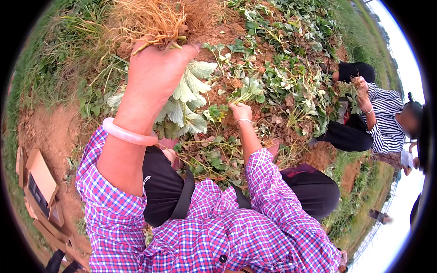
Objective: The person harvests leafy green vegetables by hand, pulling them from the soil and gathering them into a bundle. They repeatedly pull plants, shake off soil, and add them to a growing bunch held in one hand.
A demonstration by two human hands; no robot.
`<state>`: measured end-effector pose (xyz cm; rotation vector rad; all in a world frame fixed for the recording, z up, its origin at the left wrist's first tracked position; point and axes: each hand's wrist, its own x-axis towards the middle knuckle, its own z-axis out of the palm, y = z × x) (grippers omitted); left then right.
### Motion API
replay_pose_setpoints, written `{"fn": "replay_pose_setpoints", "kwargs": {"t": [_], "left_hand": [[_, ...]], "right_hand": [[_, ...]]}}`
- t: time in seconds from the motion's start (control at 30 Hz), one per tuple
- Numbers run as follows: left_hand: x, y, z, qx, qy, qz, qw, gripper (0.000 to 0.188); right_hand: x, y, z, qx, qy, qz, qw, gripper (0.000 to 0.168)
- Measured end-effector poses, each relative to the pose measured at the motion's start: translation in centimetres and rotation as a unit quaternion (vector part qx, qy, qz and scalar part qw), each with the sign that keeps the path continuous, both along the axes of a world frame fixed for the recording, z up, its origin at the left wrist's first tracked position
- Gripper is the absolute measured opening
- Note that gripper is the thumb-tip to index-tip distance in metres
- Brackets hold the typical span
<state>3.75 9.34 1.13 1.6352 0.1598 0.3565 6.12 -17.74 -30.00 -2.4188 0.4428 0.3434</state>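
High on the left, my left hand (157, 68) grips a bundle of uprooted leafy plants. Their tangled tan roots (153, 20) stick up above the fist, and pale green lobed leaves (191, 88) hang below it. A pink bangle (129, 132) circles that wrist. Lower and nearer the middle, my right hand (241, 113) pinches the stems of a small leafy sprig (250, 90) just over the plant-strewn ground. Whether the sprig has roots I cannot tell. Green and wilted plants (211, 153) lie between my bent knees.
Reddish soil and loose plants (290, 71) spread ahead. A person (385, 116) in a striped top crouches at right, holding a rooted plant (355, 94). Opened cardboard boxes (44, 194) stand on bare soil at left. Tall grass (82, 37) grows at upper left.
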Motion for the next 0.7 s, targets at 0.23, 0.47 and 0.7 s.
{"fn": "replay_pose_setpoints", "kwargs": {"t": [0.23, 0.47, 0.7], "left_hand": [[0.6, -0.5, -0.7, -0.013, 0.032, -0.024, 0.999, 0.033], [1.0, -0.6, -1.2, -0.015, 0.061, -0.019, 0.998, 0.029], [1.0, -1.3, -1.4, -0.024, 0.047, -0.067, 0.996, 0.036]], "right_hand": [[-1.7, -2.6, 9.8, 0.286, -0.029, -0.137, 0.948, 0.027], [-1.9, -4.9, 15.7, 0.594, -0.067, -0.065, 0.799, 0.017], [-2.5, -4.1, 13.7, 0.460, 0.074, -0.024, 0.885, 0.019]]}}
